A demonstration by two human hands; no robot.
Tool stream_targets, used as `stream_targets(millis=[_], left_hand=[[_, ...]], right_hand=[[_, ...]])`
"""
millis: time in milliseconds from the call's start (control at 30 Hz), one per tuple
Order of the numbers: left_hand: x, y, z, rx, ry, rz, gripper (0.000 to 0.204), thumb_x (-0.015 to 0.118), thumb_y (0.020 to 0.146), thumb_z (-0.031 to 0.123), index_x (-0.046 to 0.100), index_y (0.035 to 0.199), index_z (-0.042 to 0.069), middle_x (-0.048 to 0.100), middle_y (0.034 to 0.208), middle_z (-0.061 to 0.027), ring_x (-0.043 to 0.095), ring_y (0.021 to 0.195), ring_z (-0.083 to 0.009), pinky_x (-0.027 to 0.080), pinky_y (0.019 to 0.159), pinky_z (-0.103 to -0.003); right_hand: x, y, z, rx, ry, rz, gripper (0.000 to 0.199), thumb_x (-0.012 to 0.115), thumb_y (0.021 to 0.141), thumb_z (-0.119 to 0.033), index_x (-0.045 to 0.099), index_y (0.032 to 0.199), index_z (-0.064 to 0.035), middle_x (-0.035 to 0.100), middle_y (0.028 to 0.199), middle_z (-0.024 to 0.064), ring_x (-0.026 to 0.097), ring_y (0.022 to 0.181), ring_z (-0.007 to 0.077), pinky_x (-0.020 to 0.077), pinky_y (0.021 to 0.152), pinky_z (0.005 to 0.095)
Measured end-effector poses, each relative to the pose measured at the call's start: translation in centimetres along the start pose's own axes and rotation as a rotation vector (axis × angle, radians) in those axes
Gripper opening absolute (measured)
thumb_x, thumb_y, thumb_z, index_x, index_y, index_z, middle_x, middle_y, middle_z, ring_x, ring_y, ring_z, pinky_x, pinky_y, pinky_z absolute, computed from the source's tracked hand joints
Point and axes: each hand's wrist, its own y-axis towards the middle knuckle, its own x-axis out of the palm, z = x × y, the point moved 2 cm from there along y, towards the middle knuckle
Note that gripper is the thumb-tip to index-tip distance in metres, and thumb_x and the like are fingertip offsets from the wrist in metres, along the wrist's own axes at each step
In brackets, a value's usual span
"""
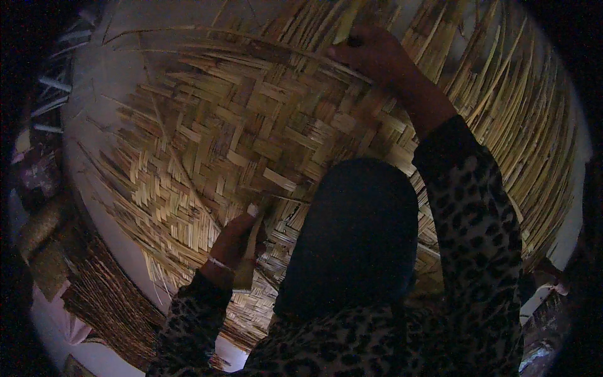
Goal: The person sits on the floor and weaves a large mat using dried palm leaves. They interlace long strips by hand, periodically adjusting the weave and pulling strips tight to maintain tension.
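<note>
A large mat (264,135) of flat tan strips, woven in a zigzag pattern, spreads out in front of me. Its unwoven strip ends fan out at the far side and to the right. At the mat's far edge, my right hand (374,53) is closed in a pinch on a pale flat strip (347,24). My left hand (233,242) is lower and nearer, over the woven part, closed around a flat tan piece (247,264) that widens toward its lower end. What kind of piece it is, I cannot make out in the dim light.
Long loose strips (515,125) fan out along the right. A thin stick (176,157) lies across the mat's left part. Beyond the left edge are a bundle of dark brown stalks (116,295) and pale slatted bars (55,85). My dark head covering (358,232) hides the near middle.
</note>
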Motion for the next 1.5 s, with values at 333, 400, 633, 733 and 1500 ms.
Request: stream_targets(millis=[333, 400, 633, 733, 1500], left_hand=[[1.1, 0.1, -1.9, -0.042, -0.419, -0.036, 0.03, 0.06, 0.087, 0.037, 0.055, 0.097, 0.01, 0.057, 0.073, -0.0038, 0.055, 0.059, -0.0157, 0.046, 0.05, -0.027], [1.2, 0.0, -2.0, 0.02, -0.408, 0.007, 0.033, 0.058, 0.089, 0.04, 0.056, 0.102, 0.01, 0.059, 0.075, -0.004, 0.057, 0.058, -0.0167, 0.047, 0.046, -0.027], [1.0, 0.5, 0.2, 0.427, 0.552, 0.152, 0.028, 0.059, 0.088, 0.034, 0.058, 0.093, 0.006, 0.057, 0.078, -0.004, 0.053, 0.069, -0.0146, 0.045, 0.064, -0.03], [1.2, -0.2, 1.1, 0.32, 0.538, 0.259, 0.028, 0.062, 0.085, 0.032, 0.059, 0.088, 0.004, 0.057, 0.076, -0.0031, 0.052, 0.071, -0.0136, 0.044, 0.066, -0.03], [-1.1, 0.7, 2.4, 0.623, 0.988, -0.002, 0.014, 0.059, 0.078, 0.007, 0.054, 0.09, 0.003, 0.057, 0.079, -0.0139, 0.057, 0.075, -0.0319, 0.046, 0.065, -0.038]], right_hand=[[0.0, 0.2, 0.7, 0.069, -0.117, -0.014, 0.045, 0.067, 0.077, -0.045, 0.067, 0.089, -0.0018, 0.065, 0.08, 0.0134, 0.061, 0.073, 0.0215, 0.0471, 0.07, 0.0358], [0.1, 0.2, 0.8, 0.077, -0.126, -0.017, 0.044, 0.068, 0.077, -0.043, 0.068, 0.093, -0.0026, 0.066, 0.082, 0.0131, 0.061, 0.074, 0.0207, 0.0473, 0.071, 0.0346], [0.0, -0.6, -0.5, 0.062, 0.107, 0.014, 0.043, 0.067, 0.078, -0.038, 0.066, 0.104, -0.0036, 0.067, 0.09, 0.0084, 0.061, 0.081, 0.0182, 0.0474, 0.077, 0.0327], [-1.3, -1.0, -1.6, 0.065, 0.143, -0.07, 0.042, 0.067, 0.078, -0.036, 0.065, 0.104, -0.0031, 0.067, 0.09, 0.0077, 0.061, 0.081, 0.0178, 0.0474, 0.077, 0.0328], [0.9, -0.5, -0.8, -0.002, -0.309, 0.031, 0.047, 0.065, 0.078, -0.048, 0.065, 0.104, -0.0085, 0.066, 0.093, 0.0151, 0.063, 0.088, 0.0323, 0.0488, 0.079, 0.0413]])
